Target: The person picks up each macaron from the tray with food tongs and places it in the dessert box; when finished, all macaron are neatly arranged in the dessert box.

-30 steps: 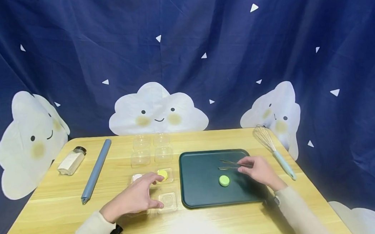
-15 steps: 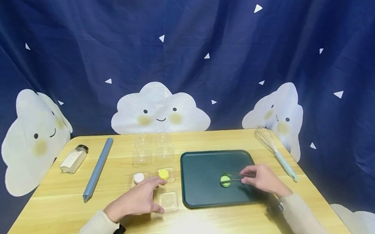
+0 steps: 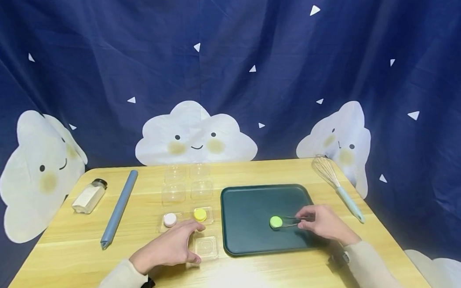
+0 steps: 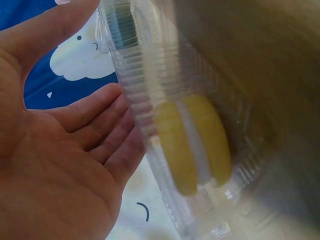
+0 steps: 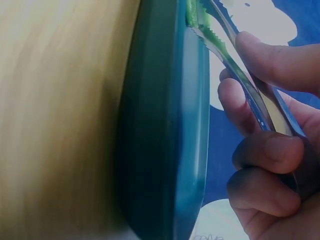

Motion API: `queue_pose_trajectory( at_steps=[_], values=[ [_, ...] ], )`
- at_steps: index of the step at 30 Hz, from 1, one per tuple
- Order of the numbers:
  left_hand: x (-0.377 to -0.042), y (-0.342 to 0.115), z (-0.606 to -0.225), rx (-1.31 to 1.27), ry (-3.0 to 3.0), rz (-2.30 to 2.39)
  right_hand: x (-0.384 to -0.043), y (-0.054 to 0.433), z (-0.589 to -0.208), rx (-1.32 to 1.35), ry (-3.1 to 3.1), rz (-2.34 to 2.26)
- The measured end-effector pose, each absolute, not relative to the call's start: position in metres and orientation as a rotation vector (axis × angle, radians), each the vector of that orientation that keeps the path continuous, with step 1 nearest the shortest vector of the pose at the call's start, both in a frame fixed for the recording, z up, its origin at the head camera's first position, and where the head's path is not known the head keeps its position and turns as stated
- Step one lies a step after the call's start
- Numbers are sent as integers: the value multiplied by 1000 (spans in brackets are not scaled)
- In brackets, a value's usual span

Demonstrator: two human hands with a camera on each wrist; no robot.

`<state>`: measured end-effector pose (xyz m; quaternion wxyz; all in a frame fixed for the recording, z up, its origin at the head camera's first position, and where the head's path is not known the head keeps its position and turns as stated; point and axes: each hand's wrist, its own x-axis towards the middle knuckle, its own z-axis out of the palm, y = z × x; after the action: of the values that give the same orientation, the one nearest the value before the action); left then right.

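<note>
In the head view my right hand [image 3: 325, 223] holds slim metal tongs [image 5: 255, 92], thumb on one arm and curled fingers on the other. The toothed tips lie at a green macaron [image 3: 275, 222] on the dark green tray [image 3: 246, 209]. My left hand [image 3: 168, 247] reaches over the near part of a clear plastic container [image 3: 208, 247], fingers spread and holding nothing. A yellow macaron [image 3: 200, 214] and a pale pinkish-white macaron [image 3: 170, 219] sit in its compartments. Close up in the left wrist view, the yellow one shows a white filling, with my fingertips by the container's wall.
Behind the container lies a clear part with raised cups [image 3: 187, 186]. To the left are a blue-grey rolling pin [image 3: 119, 208] and a black-capped jar [image 3: 89, 198]. A whisk [image 3: 344, 196] lies right of the tray. A blue curtain [image 3: 225, 52] hangs behind the table.
My right hand has moved slightly down, bringing the tong tips from above the green macaron onto it. My left hand has lowered a little, uncovering the pale macaron.
</note>
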<state>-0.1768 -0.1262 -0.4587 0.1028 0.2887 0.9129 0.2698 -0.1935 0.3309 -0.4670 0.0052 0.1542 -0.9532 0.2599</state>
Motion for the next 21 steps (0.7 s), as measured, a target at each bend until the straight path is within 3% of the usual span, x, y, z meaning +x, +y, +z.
queue_pose_trajectory(
  at_steps=[21],
  values=[
    [-178, -126, -462, 825, 2693, 817, -195, 320, -479, 538, -2824, 763]
  ],
)
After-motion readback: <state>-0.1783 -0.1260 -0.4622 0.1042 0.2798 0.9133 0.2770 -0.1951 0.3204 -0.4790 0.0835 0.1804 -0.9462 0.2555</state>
